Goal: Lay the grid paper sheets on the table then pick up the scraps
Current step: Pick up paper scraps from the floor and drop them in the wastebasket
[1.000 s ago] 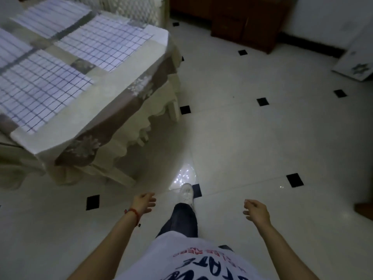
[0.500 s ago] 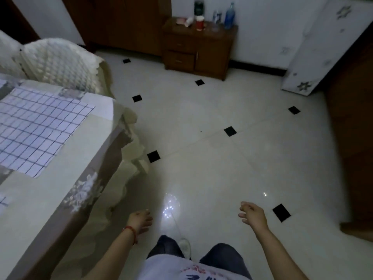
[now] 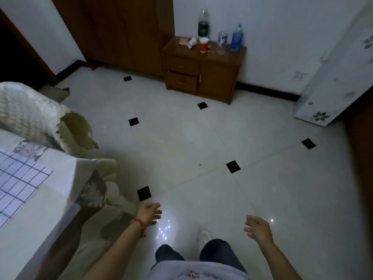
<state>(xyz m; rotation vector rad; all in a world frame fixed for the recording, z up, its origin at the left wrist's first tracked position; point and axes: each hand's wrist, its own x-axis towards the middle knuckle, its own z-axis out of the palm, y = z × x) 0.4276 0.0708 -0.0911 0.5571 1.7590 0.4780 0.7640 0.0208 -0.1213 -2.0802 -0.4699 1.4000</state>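
A person looks down at a pale tiled floor [image 3: 201, 150] set with small black diamond tiles. Both bare hands hang low over the floor, near the bottom of the view, and neither one grasps anything. The left hand [image 3: 148, 214] has loose, slightly curled fingers and a red string bracelet [image 3: 138, 223] at the wrist. The right hand [image 3: 257, 228] is also relaxed and released, its fingers bent a little.

At the left edge stands the table [image 3: 60, 178], covered with a cream cloth that drapes over its corner. One grid paper sheet [image 3: 18, 182], white with dark ruled squares, lies flat on the table close to that corner, and it runs out of view on the left. A chair with a white textured cover [image 3: 26, 114] stands at the table's far edge.

A small pale scrap [image 3: 103, 127] lies on the floor beyond the chair; it is too small to make out clearly.

Against the far wall is a brown wooden cabinet [image 3: 203, 75] with bottles and a red cup [image 3: 203, 45] on top.

The person's dark trousers and one white shoe [image 3: 204, 237] show between the hands.
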